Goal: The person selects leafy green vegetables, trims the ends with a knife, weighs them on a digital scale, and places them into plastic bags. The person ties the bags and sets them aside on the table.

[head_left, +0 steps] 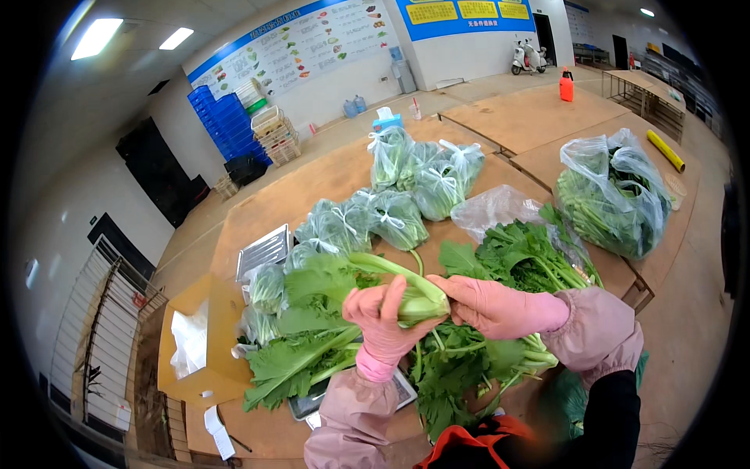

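Note:
My left hand [376, 316], in a pink glove, is wrapped round the thick pale stalks of a leafy green vegetable [391, 270]. Its leaves spread to the left and its base points right. At that base, the gloved fingers of my right hand [500, 308] are pinched together against the stem end. Below my left hand, more leafy greens [305, 367] lie across a flat scale [405, 389], hiding most of it. Loose greens [453, 383] are heaped beneath my right hand, and another pile [525, 254] lies just beyond it.
Several tied clear bags of greens [398, 219] stand mid-table, near a second metal-topped scale [264, 250]. A large bag of greens [613, 199] sits right, by a yellow roll [666, 151]. An open cardboard box [176, 367] with white plastic stands left. Further back is an orange spray bottle [566, 84].

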Available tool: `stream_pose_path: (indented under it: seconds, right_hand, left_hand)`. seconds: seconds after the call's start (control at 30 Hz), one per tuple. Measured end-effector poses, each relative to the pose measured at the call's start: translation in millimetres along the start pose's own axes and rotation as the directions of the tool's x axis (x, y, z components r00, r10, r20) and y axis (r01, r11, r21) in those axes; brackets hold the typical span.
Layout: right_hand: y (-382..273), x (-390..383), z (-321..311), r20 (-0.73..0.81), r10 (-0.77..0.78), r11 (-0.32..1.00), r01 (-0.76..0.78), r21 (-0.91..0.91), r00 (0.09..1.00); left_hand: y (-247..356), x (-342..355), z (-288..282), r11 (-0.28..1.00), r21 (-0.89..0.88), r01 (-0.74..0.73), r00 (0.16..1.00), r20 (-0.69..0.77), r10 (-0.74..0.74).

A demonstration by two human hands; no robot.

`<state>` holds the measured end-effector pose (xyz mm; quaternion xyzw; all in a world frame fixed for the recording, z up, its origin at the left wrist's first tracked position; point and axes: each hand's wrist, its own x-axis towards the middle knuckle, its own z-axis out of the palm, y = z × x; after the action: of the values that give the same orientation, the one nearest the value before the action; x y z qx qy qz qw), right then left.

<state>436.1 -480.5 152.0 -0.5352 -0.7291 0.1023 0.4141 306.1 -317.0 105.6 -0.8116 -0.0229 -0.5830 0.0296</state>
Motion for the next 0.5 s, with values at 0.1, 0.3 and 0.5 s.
stream_pose_path:
  seconds: [0.1, 0.3, 0.5]
  right_hand:
    - [0.1, 16.1, -1.8, -0.009, -0.059, 0.995, 0.058, -0.081, 0.998]
    - [-22.5, 56.9, -6.0, 0.035, -0.267, 0.898, 0.262, -0.353, 0.963]
    - [-20.6, 83.1, 8.8, 0.246, -0.215, 0.633, 0.327, -0.702, 0.945]
  left_hand:
    - [-10.2, 4.5, -14.6, 0.977, -0.197, 0.085, 0.996, 0.055, -0.076]
    - [-26.5, 33.7, -50.9, 0.875, -0.453, 0.171, 0.935, 0.354, 0.001]
    - [-55.1, 45.0, -80.1, 0.948, -0.298, 0.11, 0.855, 0.515, 0.063]
